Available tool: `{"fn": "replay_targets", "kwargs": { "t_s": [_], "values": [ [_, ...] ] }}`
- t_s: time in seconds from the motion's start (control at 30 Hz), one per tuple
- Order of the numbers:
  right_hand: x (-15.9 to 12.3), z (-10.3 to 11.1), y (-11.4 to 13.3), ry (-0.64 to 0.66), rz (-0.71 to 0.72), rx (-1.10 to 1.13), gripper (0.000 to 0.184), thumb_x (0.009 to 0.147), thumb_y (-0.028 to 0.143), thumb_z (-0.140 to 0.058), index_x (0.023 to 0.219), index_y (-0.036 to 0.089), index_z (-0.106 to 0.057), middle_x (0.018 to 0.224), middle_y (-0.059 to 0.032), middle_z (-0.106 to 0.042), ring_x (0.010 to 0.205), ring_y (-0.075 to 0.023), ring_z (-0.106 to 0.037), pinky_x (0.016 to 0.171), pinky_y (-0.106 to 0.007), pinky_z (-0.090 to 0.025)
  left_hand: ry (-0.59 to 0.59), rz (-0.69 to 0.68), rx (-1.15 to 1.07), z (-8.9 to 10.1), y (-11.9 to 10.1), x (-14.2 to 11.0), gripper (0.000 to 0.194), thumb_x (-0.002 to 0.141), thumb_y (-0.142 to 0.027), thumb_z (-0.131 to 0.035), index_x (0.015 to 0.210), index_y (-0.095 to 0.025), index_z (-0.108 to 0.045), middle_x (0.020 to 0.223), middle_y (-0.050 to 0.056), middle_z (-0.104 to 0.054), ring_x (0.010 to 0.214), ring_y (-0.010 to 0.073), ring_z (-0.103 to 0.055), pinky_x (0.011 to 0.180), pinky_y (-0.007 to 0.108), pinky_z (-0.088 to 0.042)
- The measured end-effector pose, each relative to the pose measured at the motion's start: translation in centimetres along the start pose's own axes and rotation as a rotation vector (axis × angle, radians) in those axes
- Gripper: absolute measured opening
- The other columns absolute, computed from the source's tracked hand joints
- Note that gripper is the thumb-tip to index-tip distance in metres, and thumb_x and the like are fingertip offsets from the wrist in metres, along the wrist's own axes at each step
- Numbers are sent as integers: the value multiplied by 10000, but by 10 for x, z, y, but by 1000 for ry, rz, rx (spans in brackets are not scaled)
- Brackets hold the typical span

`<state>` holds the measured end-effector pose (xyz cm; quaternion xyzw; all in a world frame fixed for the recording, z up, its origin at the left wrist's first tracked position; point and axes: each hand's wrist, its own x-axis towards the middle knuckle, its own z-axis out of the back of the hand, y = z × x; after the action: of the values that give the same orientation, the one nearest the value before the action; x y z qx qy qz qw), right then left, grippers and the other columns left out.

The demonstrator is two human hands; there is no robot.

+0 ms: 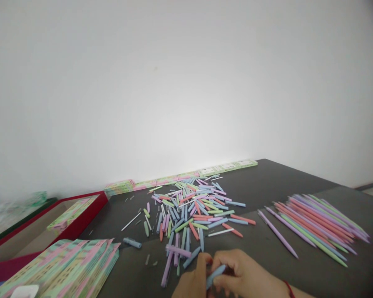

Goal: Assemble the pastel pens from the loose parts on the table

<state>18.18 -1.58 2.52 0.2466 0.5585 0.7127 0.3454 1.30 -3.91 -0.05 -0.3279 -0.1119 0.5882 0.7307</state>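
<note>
At the bottom middle, my left hand [192, 279] and my right hand [240, 269] meet, both closed around a blue pen part [216, 276]. My right fingers pinch its upper end; the lower end runs into my left hand, whose fingertips are partly hidden. Just beyond them spreads a heap of loose pen parts [199, 203] in blue, purple, green and coral, with thin white refills [220, 232] among them. A purple barrel [178, 251] lies across others near my left hand. To the right lie rows of whole pens [320, 221], with one purple pen [278, 234] apart.
Printed packets [71, 265] are fanned out at the lower left, near a red-edged box [95, 207] holding a small carton [70, 213]. Flat cartons [174, 178] line the wall [186, 82] at the back of the dark table [261, 182]. A blue cap [132, 243] lies beside the packets.
</note>
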Motion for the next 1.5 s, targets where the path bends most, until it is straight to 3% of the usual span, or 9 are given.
{"fn": "replay_targets", "kwargs": {
  "t_s": [0.13, 0.27, 0.4, 0.67, 0.8, 0.9, 1.13, 1.37, 1.5],
  "values": [
    [0, 7, -1, 11, 18, -325, 234, 789, 189, -527, 566, 153, -585, 502, 44, -533, 480, -84, -480, 480, -182, -326, 45, 8, 212, 7, -5, 0, 523, 718, -134, -473, 1232, -212, -418, 970, 86, -717, 886, 270, -690, 719, 317, -499],
    [-2, 13, 4, -29, 102, -509, 81, 739, 258, -662, 761, 181, -647, 714, 24, -649, 661, -126, -567, 594, -195, -353, 85, 1, 356, 11, -11, 0, 550, 716, -107, -434, 1265, -126, -412, 938, 168, -726, 867, 357, -688, 700, 438, -523],
    [-5, 11, 11, 74, 177, -325, 77, 745, 165, -638, 804, 212, -651, 843, 46, -674, 737, -105, -599, 657, -153, -382, 131, 1, 364, 10, -15, 0, 479, 754, -177, -454, 1228, -105, -460, 997, 187, -714, 887, 381, -675, 714, 480, -521],
    [4, 7, -12, 63, -32, -323, 328, 829, 251, -505, 511, 169, -497, 458, 63, -441, 445, -78, -420, 472, -188, -304, 192, -14, 310, 15, -23, -2, 661, 716, -47, -431, 1367, -93, -326, 1155, 166, -661, 1037, 296, -633, 834, 361, -488],
    [2, 20, -12, 150, 24, -322, 96, 732, 265, -633, 726, 179, -591, 618, 59, -549, 551, -94, -475, 502, -182, -319, 184, -27, 235, 21, -23, -2, 671, 734, -35, -413, 1389, -77, -272, 1112, 139, -682, 998, 264, -651, 838, 332, -483],
    [-1, 30, -3, 109, 85, -407, 288, 630, 221, -720, 880, 194, -580, 754, 50, -600, 621, -106, -490, 544, -186, -330, 152, -50, 246, 22, -19, -2, 653, 735, -37, -412, 1374, -90, -290, 1045, 112, -705, 970, 266, -659, 823, 342, -491],
    [1, 30, -1, 41, 69, -485, 25, 724, 167, -624, 714, 177, -603, 659, 44, -588, 605, -100, -494, 535, -187, -301, 130, -71, 268, 11, -4, 5, 757, 737, -48, -435, 1445, -106, -173, 1122, 119, -679, 1021, 264, -640, 861, 332, -488],
    [1, 30, -1, 108, -13, -475, 301, 844, 249, -487, 570, 161, -577, 469, 57, -461, 447, -79, -422, 469, -188, -298, 88, -79, 244, 10, -2, 1, 740, 752, -77, -424, 1450, -92, -180, 1142, 149, -665, 1006, 261, -644, 856, 335, -486],
    [1, 32, 0, 87, 104, -440, 109, 785, 262, -597, 739, 171, -637, 600, 56, -546, 543, -84, -471, 502, -177, -308, 88, -70, 180, 11, -1, -1, 762, 752, -96, -433, 1454, -94, -136, 1120, 133, -678, 1007, 250, -645, 844, 312, -484]
  ]
}}
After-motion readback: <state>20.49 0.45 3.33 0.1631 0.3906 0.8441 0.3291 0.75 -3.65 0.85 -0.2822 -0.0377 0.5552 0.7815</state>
